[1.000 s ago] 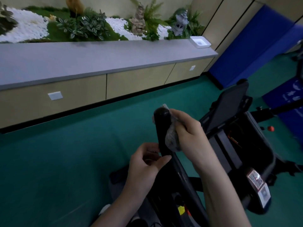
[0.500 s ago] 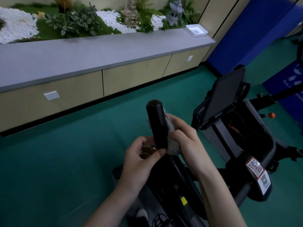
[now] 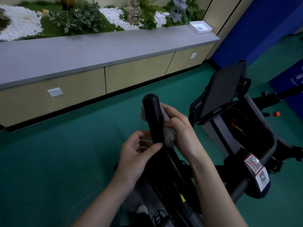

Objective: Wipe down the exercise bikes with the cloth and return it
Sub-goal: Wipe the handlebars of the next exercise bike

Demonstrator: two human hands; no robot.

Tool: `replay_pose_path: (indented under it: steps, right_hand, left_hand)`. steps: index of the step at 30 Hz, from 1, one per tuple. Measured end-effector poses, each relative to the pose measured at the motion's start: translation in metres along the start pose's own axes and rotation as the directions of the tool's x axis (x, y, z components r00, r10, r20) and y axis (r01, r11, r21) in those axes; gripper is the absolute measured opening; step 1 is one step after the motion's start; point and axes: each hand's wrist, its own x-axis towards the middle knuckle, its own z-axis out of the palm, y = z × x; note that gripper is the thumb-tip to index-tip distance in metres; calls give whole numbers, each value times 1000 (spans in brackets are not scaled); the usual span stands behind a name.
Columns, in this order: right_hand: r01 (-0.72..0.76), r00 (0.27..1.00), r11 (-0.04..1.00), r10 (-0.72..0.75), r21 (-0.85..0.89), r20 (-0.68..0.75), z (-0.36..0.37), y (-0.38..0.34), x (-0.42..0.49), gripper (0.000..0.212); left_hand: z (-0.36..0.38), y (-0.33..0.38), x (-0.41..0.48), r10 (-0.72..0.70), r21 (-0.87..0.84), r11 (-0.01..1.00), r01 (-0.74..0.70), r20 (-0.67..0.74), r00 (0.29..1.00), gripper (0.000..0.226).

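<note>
The grey cloth [image 3: 168,133] sits against the right side of the bike's black handlebar [image 3: 152,115]. My right hand [image 3: 183,135] is curled round it and presses it on. At seven o'clock from the cloth, my left hand [image 3: 136,153] pinches the same bar lower down. The bike's screen [image 3: 224,89] stands at two o'clock.

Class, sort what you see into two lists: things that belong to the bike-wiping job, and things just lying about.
Job: grey cloth, black handlebar, right hand gripping the cloth, left hand holding the handlebar.
Lying about: white tray, grey counter, stone lantern, plants.
</note>
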Motion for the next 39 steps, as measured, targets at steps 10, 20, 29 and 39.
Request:
replay_pose_path:
  steps: [10,20,29,39]
  right_hand:
    - [-1,1000,999,1,47,-13,-2,4,-7,48]
    - [-36,999,999,36,12,9,-3,0,-7,51]
    - [-45,992,896,-13,-441,-126,-5,0,-48,55]
    - [-58,866,806,-253,-589,-432,22,10,-65,24]
  left_hand:
    - [0,-2,-1,4,-7,1000,-4,-20,1000,21]
    - [0,0,-1,-28,18,999,29,-33,999,22]
    - [-7,3,-1,21,174,985,-23,11,1000,25]
    - [-23,49,27,684,790,-23,-612,459,567,35]
